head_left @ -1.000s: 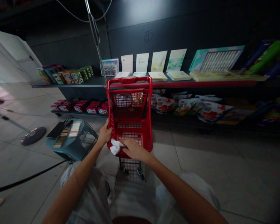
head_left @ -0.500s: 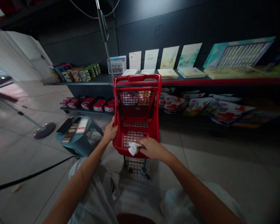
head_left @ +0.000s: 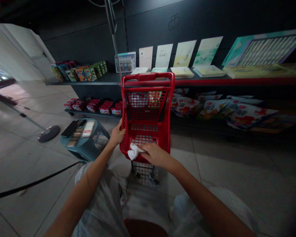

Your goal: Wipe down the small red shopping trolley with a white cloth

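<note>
A small red shopping cart (head_left: 148, 115) stands on the tiled floor in front of me. My left hand (head_left: 117, 134) grips the cart's near left corner. My right hand (head_left: 156, 154) presses a crumpled white cloth (head_left: 133, 152) against the cart's near front rim, fingers closed over it. My knees in light trousers show below the arms.
A teal plastic stool (head_left: 85, 140) with a dark flat item on it stands to the left of the cart. Dark shelves (head_left: 212, 80) behind hold booklets, boxes and packets. A round stand base (head_left: 48, 133) and a black cable (head_left: 34, 182) lie on the floor at left.
The cloth in my right hand has slid along the cart's near rim, first right, then back to the left. My left hand stays on the cart's corner. The view shifted slightly.
</note>
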The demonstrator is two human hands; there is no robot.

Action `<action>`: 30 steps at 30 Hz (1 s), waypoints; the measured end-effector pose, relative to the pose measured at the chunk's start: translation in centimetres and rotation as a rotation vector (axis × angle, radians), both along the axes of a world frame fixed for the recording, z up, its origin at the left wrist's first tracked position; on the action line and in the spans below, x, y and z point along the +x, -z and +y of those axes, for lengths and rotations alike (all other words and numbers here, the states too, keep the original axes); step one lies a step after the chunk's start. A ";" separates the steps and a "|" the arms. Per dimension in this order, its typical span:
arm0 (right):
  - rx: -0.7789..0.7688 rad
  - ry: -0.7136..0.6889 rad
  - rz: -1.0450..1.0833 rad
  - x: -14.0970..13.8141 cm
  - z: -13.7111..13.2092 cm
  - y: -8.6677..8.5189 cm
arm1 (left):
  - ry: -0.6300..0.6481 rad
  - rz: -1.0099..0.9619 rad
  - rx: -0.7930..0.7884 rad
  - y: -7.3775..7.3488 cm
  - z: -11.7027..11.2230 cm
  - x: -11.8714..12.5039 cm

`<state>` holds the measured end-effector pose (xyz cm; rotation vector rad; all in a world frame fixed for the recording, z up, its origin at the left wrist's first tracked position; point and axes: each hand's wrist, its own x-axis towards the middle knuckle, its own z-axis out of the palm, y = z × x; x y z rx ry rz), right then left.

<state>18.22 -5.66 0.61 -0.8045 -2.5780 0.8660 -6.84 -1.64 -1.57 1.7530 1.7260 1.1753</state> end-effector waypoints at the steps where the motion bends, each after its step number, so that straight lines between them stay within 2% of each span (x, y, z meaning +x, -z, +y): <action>1: 0.043 -0.015 -0.043 0.6 0.2 -0.2 | -0.003 -0.007 0.002 0.0 0.0 -0.1; 4: 0.131 -0.039 -0.158 2.7 0.7 -0.8 | -0.006 -0.017 -0.010 -0.1 -0.1 -0.1; 9: 0.116 -0.061 -0.183 4.9 1.0 -1.7 | 0.000 -0.005 -0.035 -0.2 -0.4 -0.3; 16: 0.255 0.061 -0.252 4.5 -0.2 -0.9 | -0.039 -0.051 -0.033 0.5 -0.2 -0.1; 19: 0.287 0.151 -0.285 4.2 -0.7 -0.8 | -0.062 -0.022 -0.033 0.1 -2.3 1.5; 21: 0.297 0.181 -0.289 4.1 -0.8 -0.8 | -0.009 0.042 -0.025 -0.8 -5.8 2.6; 22: 0.300 0.189 -0.287 4.1 -0.8 -0.8 | 0.057 0.063 -0.048 -1.3 -8.2 2.9; 24: 0.305 0.199 -0.282 4.2 -0.8 -0.8 | 0.143 0.017 -0.178 -2.5 -14.5 2.1; 25: 0.306 0.202 -0.280 4.2 -0.8 -0.8 | 0.229 -0.032 -0.320 -3.0 -18.0 1.0; 27: 0.306 0.202 -0.278 4.2 -0.8 -0.8 | 0.431 -0.181 -0.643 -3.5 -25.0 -3.0; 28: 0.306 0.201 -0.276 4.2 -0.8 -0.8 | 0.483 -0.273 -0.763 -3.4 -28.0 -5.7; 29: 0.304 0.199 -0.274 4.2 -0.8 -0.8 | 0.520 -0.340 -0.857 -3.1 -30.4 -8.7; 30: 0.303 0.196 -0.274 4.2 -0.8 -0.8 | 0.465 -0.364 -0.892 -2.7 -32.2 -11.8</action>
